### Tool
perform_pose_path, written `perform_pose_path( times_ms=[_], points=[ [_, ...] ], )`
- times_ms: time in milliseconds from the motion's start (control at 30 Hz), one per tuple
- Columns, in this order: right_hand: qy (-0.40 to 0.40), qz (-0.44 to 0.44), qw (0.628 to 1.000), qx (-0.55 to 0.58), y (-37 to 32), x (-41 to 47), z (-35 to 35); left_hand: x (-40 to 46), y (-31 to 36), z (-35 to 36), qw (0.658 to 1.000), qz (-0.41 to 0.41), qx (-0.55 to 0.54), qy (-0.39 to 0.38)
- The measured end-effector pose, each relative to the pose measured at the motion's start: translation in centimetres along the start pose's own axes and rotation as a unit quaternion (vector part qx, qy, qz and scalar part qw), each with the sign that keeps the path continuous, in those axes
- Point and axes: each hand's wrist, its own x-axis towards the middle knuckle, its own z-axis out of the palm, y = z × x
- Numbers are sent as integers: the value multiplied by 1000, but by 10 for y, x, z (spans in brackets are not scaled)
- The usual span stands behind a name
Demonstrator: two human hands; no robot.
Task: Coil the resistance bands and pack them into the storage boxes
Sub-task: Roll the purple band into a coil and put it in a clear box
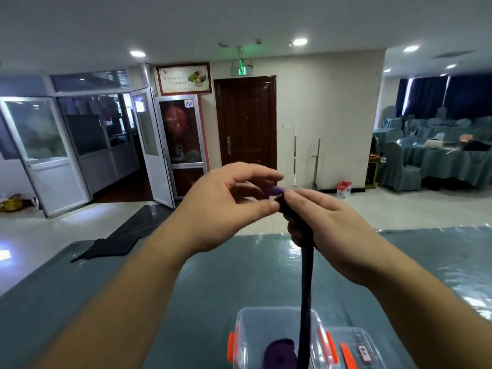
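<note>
Two bare hands meet above the tabletop (186,302); the right hand (327,233) has its fingers pressed closed around a dark purple resistance band (306,283), which hangs straight down into a clear storage box (246,328) with orange latches at the near edge. The left hand (223,206) pinches the band's top end, upper fingers loosely spread. A coiled purple band (279,352) lies inside the box

**Hands high at centre, boxes low on the table**

Both hands meet at mid-frame: left hand (221,206) left of right hand (327,225). A resistance band (306,283) hangs from them into the storage box (247,328) at bottom centre on the table (186,302). A lid (356,342) lies just right of the box; a coiled band (281,354) sits inside.
</note>
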Motion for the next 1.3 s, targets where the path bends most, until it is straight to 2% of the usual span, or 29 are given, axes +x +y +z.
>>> perform_pose_path(
  times_ms=[133, 267, 533, 700, 900, 1067, 1167, 1300],
  points=[
    [-13, 30, 998, 49, 6, -1, -6, 1, 1, 1, 989, 64, 119, -68],
    [-33, 43, 998, 32, 7, -5, -12, 4, 0, 4, 983, 87, 157, -48],
    [-67, -16, 995, -73, -4, -12, -24, 13, 5, 1, 962, 187, 201, 6],
    [-53, -25, 996, -64, -7, -11, -26, 12, 1, 10, 945, 234, 217, 69],
    [-9, -38, 999, -31, -5, -10, -25, 15, -4, 16, 945, 228, 210, 109],
    [43, -47, 995, 76, -3, -5, -19, 9, -11, 39, 946, 209, 168, 182],
    [69, -38, 990, 120, 1, -1, -20, 6, -17, 46, 960, 192, 142, 143],
    [53, -28, 993, 104, 8, 0, -20, 4, -22, 38, 976, 155, 118, 93]
  ],
)
